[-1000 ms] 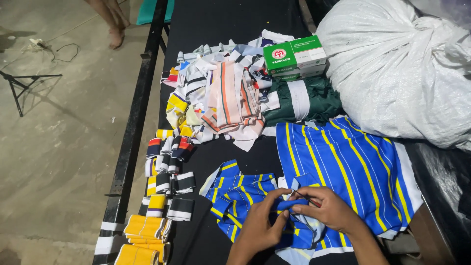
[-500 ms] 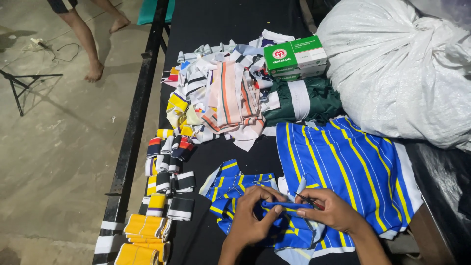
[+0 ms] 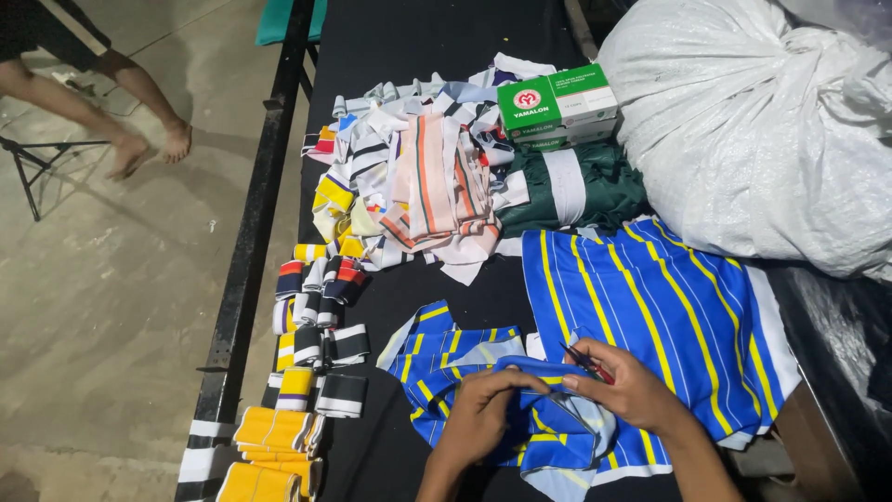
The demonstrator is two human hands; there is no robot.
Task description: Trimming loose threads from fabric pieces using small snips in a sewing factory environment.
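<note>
Our left hand (image 3: 483,418) curls its fingers (image 3: 522,381) over a folded piece of blue fabric with yellow stripes (image 3: 557,418), pinching its upper fold near the desk's front edge. Our right hand (image 3: 632,386) comes in from the right, wrist bent inward, its fingers closed on the same piece and on a small dark tool with a red part (image 3: 587,363) that pokes out toward the left; what kind of tool it is we cannot tell. Both forearms rise from the bottom of the view.

Under the hands lie more blue and yellow striped pieces (image 3: 446,349), and to the right a larger striped panel (image 3: 650,297) spreads toward the desk's right edge. Behind it sits folded dark green cloth with a white band (image 3: 567,186). On top of that, toward the far edge, rest green and white rectangular boxes (image 3: 557,107) with a round red mark on the lid. A big white woven sack (image 3: 753,130) fills the far right corner. A heap of mixed striped scraps (image 3: 418,186) sits mid-desk, and rolled striped bands (image 3: 316,325) line the black desk (image 3: 409,37) along its left edge.
</note>
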